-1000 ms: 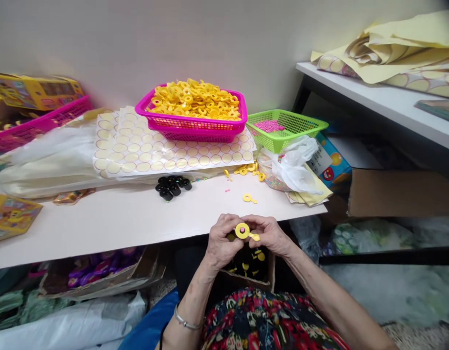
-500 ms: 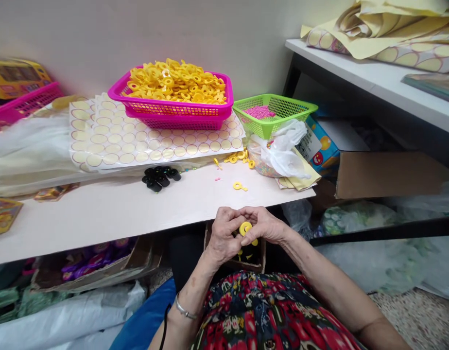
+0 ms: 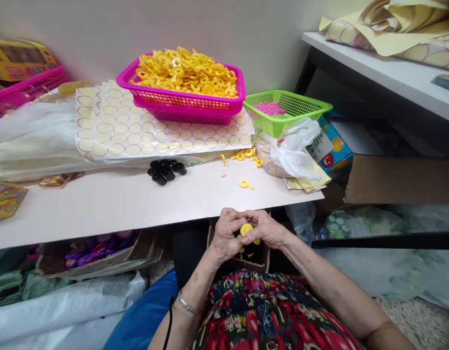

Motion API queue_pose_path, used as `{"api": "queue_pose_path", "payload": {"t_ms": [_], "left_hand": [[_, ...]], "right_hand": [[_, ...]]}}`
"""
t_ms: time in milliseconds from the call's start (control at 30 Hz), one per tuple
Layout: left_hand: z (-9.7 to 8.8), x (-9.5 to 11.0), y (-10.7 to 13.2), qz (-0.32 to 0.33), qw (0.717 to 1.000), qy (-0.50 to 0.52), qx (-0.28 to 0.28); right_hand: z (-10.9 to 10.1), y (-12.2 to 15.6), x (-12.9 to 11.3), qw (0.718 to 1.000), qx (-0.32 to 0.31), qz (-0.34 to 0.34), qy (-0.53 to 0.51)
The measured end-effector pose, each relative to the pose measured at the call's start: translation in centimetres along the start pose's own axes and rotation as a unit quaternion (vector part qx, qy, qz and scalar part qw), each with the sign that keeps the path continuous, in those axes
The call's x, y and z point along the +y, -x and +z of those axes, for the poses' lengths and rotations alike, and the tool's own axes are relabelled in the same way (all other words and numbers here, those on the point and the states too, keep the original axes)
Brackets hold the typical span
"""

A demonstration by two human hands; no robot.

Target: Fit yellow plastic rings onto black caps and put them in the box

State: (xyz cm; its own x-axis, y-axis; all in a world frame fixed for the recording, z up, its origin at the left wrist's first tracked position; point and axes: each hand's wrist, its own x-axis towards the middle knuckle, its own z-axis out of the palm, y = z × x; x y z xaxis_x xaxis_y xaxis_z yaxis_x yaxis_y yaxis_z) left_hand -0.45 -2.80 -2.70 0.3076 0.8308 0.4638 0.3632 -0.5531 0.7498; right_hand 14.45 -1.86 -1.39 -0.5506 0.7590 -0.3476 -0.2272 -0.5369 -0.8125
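Note:
My left hand (image 3: 226, 234) and my right hand (image 3: 264, 229) meet just beyond the near edge of the table. Between their fingertips they pinch a round yellow plastic ring piece (image 3: 246, 227); my right thumb lies across its lower side. Fingers cover much of the piece, so its underside and any small tab are hidden. Directly below the hands, a small cardboard box (image 3: 267, 257) holds more yellow pieces and dark items. A similar loose yellow ring piece (image 3: 244, 183) with a tab lies on the table ahead, beside tiny pink bits (image 3: 223, 175).
A magenta basket (image 3: 195, 103) heaped with yellow ring pieces stands on printed sticker sheets (image 3: 115, 127). To its right are a green basket (image 3: 301, 103) with pink bits and a white plastic bag (image 3: 295, 148). Black parts (image 3: 165, 171) sit on the white table (image 3: 111, 199).
The view has shifted slightly, so the baskets and table appear further right. My hands stay together on the yellow piece, and its centre hole shows less than before.

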Motion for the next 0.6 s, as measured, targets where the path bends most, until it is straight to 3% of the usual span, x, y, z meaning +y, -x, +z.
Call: {"api": "queue_pose_path", "payload": {"t_ms": [200, 433, 600], "left_hand": [[-0.6, 0.4, 0.1, -0.007, 1.0, -0.021, -0.007], [-0.2, 0.2, 0.5, 0.0, 1.0, -0.009, -0.026], [-0.5, 0.1, 0.6, -0.021, 0.998, 0.061, -0.004]], "right_hand": [[-0.4, 0.6, -0.1, 0.996, -0.085, -0.014, -0.021], [-1.1, 0.2, 0.2, 0.997, -0.056, 0.003, 0.055], [-1.2, 0.6, -0.3, 0.993, -0.098, 0.001, 0.072]]}}
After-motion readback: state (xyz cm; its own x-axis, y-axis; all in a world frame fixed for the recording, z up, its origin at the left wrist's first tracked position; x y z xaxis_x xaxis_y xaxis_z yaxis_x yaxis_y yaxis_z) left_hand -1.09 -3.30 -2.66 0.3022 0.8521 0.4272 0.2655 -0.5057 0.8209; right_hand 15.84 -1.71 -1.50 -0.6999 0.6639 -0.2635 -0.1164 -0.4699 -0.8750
